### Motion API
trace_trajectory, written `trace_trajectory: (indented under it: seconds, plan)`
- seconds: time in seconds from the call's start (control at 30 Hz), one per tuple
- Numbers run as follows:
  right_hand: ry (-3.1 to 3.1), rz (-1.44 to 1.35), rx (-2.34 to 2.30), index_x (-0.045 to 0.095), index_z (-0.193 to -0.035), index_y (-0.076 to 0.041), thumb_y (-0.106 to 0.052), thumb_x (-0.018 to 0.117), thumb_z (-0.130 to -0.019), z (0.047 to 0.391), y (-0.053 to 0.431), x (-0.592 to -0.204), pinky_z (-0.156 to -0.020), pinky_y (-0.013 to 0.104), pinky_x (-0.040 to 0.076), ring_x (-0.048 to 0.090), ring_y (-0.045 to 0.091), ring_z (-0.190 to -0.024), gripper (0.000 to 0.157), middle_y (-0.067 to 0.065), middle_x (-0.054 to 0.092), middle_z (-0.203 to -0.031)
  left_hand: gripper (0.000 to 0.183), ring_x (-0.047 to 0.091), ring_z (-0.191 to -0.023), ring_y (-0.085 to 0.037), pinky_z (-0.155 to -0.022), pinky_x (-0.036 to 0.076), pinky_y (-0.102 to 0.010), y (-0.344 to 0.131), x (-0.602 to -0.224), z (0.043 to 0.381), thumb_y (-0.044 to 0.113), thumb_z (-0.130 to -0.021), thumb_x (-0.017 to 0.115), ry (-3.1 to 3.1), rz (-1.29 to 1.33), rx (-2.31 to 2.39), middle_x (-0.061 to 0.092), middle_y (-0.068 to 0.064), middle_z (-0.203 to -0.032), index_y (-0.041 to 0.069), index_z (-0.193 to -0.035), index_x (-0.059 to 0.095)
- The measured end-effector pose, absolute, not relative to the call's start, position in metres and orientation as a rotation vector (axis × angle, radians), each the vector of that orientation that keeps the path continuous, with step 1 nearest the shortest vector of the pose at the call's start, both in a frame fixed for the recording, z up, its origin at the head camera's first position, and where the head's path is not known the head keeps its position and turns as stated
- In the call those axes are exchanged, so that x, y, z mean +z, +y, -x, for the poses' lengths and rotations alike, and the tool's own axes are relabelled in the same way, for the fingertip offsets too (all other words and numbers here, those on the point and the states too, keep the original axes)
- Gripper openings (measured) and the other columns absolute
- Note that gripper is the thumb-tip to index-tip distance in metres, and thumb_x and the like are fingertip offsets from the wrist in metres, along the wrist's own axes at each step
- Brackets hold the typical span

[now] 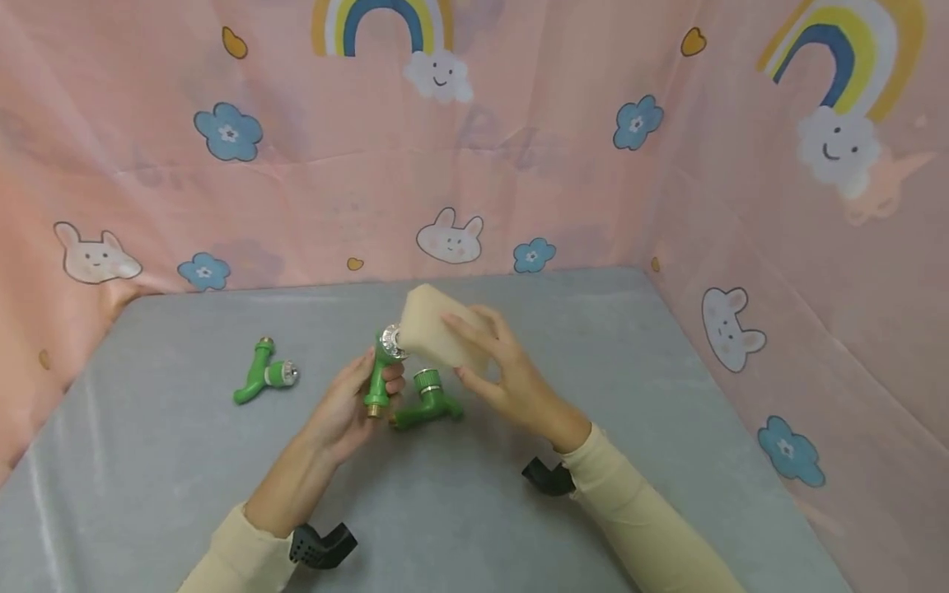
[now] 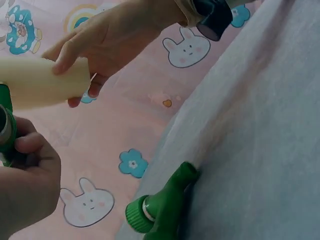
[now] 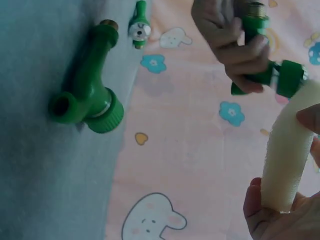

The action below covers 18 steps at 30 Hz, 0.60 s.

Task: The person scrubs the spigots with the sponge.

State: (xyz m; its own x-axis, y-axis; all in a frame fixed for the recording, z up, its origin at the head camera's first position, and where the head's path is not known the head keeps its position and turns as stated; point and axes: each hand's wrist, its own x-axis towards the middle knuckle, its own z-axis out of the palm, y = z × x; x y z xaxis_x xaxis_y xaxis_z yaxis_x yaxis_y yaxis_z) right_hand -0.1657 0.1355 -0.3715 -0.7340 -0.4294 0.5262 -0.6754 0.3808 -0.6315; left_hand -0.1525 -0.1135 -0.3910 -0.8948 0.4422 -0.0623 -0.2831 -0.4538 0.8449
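Note:
My left hand (image 1: 348,408) grips a green tap (image 1: 379,375) with a brass threaded end and a silver-faced knob, raised over the table. A cream sponge (image 1: 445,325) is in my right hand (image 1: 519,379), thumb and fingers pinching its sides. Its near end meets the tap's knob in the head view, and in the right wrist view the sponge (image 3: 287,150) bends a little there. Just right of my left hand, a second green tap (image 1: 428,403) lies on the table, its ribbed knob pointing up.
A third green tap (image 1: 263,372) lies on the grey tablecloth (image 1: 185,461) to the left. Pink printed curtains (image 1: 519,189) rise behind the table and along its right side. Black wrist mounts (image 1: 324,546) stick out from both sleeves.

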Motion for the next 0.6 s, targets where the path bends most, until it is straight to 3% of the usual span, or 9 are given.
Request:
trace_trajectory:
  seconds: [0.13,0.27,0.47,0.6]
  plan:
    - [-2.381,-0.884,1.324,0.05,-0.149,-0.014,-0.006,0.067,-0.093,0.17,0.142,-0.368,-0.095,0.048,0.051,0.047,0.035,-0.129,0.059,0.019,0.037,-0.15,0.043,0.049,-0.075,-0.002,-0.073,0.047,-0.016,-0.115,-0.387,0.155,0.047,-0.109,0.032,1.548,-0.179,2.326,0.051,0.01,-0.086,0.012,-0.131,0.045]
    - [-2.332,-0.935,1.296,0.055,-0.145,-0.013,-0.009,0.071,-0.091,0.165,0.142,-0.363,-0.093,0.047,0.052,0.047,0.036,-0.129,0.056,0.02,0.041,-0.148,0.045,0.046,-0.069,-0.003,-0.068,0.043,-0.018,-0.118,-0.385,0.153,0.046,-0.109,0.033,1.615,-0.241,2.254,0.047,0.007,-0.088,0.012,-0.137,0.043]
    - [-2.337,-1.091,1.312,0.059,-0.142,-0.011,-0.008,0.073,-0.091,0.158,0.14,-0.357,-0.095,0.047,0.052,0.047,0.034,-0.131,0.053,0.019,0.042,-0.148,0.031,0.042,-0.061,-0.001,-0.058,0.037,-0.017,-0.122,-0.385,0.151,0.038,-0.112,0.031,1.508,-0.393,2.156,0.046,0.005,-0.085,0.013,-0.116,0.049]
    - [-2.37,-1.083,1.289,0.061,-0.139,-0.011,-0.007,0.074,-0.089,0.159,0.145,-0.355,-0.099,0.051,0.051,0.046,0.034,-0.133,0.052,0.018,0.043,-0.148,0.032,0.044,-0.058,0.001,-0.055,0.037,-0.014,-0.123,-0.387,0.152,0.027,-0.112,0.028,1.393,-0.53,2.106,0.049,0.007,-0.081,0.015,-0.102,0.056]
